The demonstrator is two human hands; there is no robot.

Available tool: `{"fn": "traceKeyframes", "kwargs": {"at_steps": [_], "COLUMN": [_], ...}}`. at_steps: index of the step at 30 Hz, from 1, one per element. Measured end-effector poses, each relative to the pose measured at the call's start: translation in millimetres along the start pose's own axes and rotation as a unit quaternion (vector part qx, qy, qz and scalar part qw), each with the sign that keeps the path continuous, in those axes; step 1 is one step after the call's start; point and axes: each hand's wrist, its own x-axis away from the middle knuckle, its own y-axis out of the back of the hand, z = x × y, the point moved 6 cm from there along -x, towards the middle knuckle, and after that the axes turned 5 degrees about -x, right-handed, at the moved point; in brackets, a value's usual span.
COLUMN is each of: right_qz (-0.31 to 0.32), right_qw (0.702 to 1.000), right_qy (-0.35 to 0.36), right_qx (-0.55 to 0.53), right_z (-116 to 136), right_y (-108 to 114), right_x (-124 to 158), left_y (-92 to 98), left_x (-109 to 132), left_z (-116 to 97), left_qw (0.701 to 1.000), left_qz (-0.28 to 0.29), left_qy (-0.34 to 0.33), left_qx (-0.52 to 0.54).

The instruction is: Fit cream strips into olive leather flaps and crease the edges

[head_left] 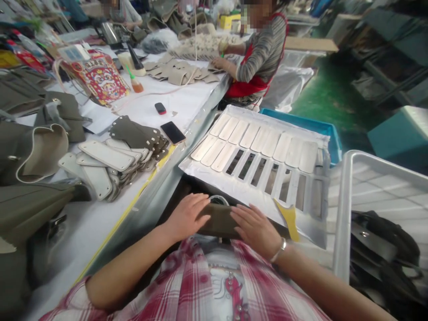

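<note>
A dark olive leather-like piece [219, 221] lies crosswise in front of my stomach, its ends partly covered by my hands. My left hand [187, 216] grips the left end, with the thumb apart from the fingers. From the other side, my right hand [257, 229] holds the right end, fingers stretched across its surface. Behind the piece shows part of a round, pale-rimmed object [219, 200]. Just beyond my hands is a white board [200, 171] carrying rows of pale rounded strips [252, 135], with several dark slots in its nearer row.
Stacked pale strips [105, 156] and dark olive pieces [133, 133] lie on the left table beside a phone [173, 133]. A yellow triangular piece [289, 218] is on the board's near edge. A white crate [347, 214] stands right, a blue tray [310, 122] behind. A co-worker [261, 58] sits beyond.
</note>
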Motion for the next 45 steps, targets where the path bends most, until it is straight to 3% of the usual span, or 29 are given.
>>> {"fn": "traceKeyframes", "kwargs": {"at_steps": [2, 4, 9, 13, 16, 18, 20, 22, 24, 27, 32, 33, 36, 39, 42, 45], "right_qz": [0.021, 0.032, 0.017, 0.004, -0.012, -0.054, -0.12, -0.148, -0.127, -0.123, -0.143, -0.145, -0.142, -0.125, -0.101, -0.1], "right_qw": [0.997, 0.994, 0.998, 1.0, 0.999, 0.986, 0.938, 0.86, 0.793, 0.744, 0.733, 0.717, 0.622, 0.536, 0.485, 0.44], "right_qy": [0.065, 0.098, 0.064, 0.008, -0.03, -0.11, -0.248, -0.37, -0.42, -0.446, -0.479, -0.482, -0.487, -0.504, -0.524, -0.531], "right_qx": [-0.022, -0.023, 0.006, 0.011, -0.042, -0.116, -0.209, -0.319, -0.422, -0.482, -0.462, -0.482, -0.597, -0.665, -0.693, -0.718], "right_z": [24, 35, 9, -11, -15, -26, -47, -65, -71, -71, -67, -67, -68, -68, -61, -52], "right_y": [-13, -17, 6, 27, 30, 28, 22, 8, -9, -21, -20, -20, -32, -58, -91, -116], "right_x": [-8, -7, 28, 58, 69, 74, 79, 85, 84, 78, 76, 77, 87, 101, 106, 101], "left_y": [-11.3, -19.6, -6.0, 9.8, 11.4, 9.1, 6.1, -3.8, -21.2, -38.6, -40.2, -39.3, -33.9, -19.3, -16.2, -44.7], "left_x": [5, 16, 40, 42, 41, 40, 40, 45, 50, 53, 48, 47, 45, 36, 10, -19], "left_z": [-26, -36, -15, -16, -18, -11, 11, 38, 53, 54, 47, 48, 53, 45, -2, -59], "left_qw": [0.993, 0.982, 0.978, 0.979, 0.985, 0.994, 0.998, 0.972, 0.92, 0.861, 0.858, 0.859, 0.872, 0.923, 0.985, 0.997], "left_qz": [0.003, 0.003, -0.005, 0.0, 0.002, -0.013, -0.058, -0.089, -0.076, -0.067, -0.099, -0.095, -0.057, -0.054, -0.057, 0.027], "left_qy": [-0.103, -0.159, -0.137, -0.13, -0.122, -0.09, 0.015, 0.164, 0.277, 0.331, 0.315, 0.312, 0.311, 0.294, 0.153, -0.004], "left_qx": [-0.062, -0.102, -0.155, -0.154, -0.121, -0.064, 0.023, 0.141, 0.267, 0.379, 0.394, 0.394, 0.373, 0.243, 0.057, -0.073]}}
